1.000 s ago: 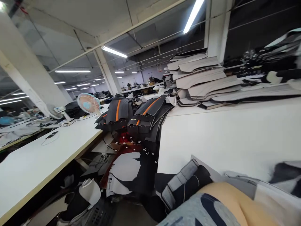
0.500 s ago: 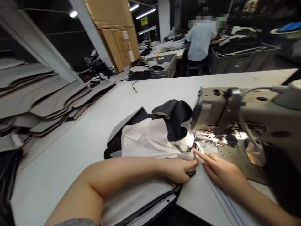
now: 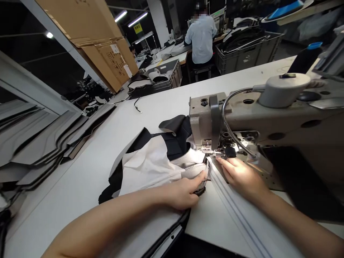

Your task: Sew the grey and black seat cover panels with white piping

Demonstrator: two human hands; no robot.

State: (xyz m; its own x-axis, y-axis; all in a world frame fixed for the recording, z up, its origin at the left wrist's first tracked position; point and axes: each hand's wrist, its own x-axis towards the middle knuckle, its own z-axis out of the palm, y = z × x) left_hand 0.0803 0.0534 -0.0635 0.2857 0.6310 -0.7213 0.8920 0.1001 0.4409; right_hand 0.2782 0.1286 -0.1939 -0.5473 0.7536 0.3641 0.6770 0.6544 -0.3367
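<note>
A bundle of black and white fabric (image 3: 145,157) lies left of the sewing machine (image 3: 204,114), its right edge at the lit needle area. My left hand (image 3: 185,191) grips the bundle's near right edge, thumb and fingers closed round the layers. A grey ribbed piece (image 3: 193,171) lies just ahead of its fingertip. My right hand (image 3: 242,175) is on the machine bed, fingers stretched out and fingertips beside the presser foot (image 3: 212,154). Nothing shows in its grasp. White strips with blue lines (image 3: 236,211) run from the needle area toward the lower right, left of my right forearm.
Stacked grey panels (image 3: 40,136) line the table's left side. Across the white table (image 3: 161,102) stand a grey crate (image 3: 176,73), a cardboard box (image 3: 107,61) and a larger crate (image 3: 249,53). A person in a light shirt (image 3: 201,39) sits beyond, facing away.
The view has swung right, so more of the machine shows. My right hand has moved from the fabric edge to beside the presser foot. My left hand keeps hold of the fabric.
</note>
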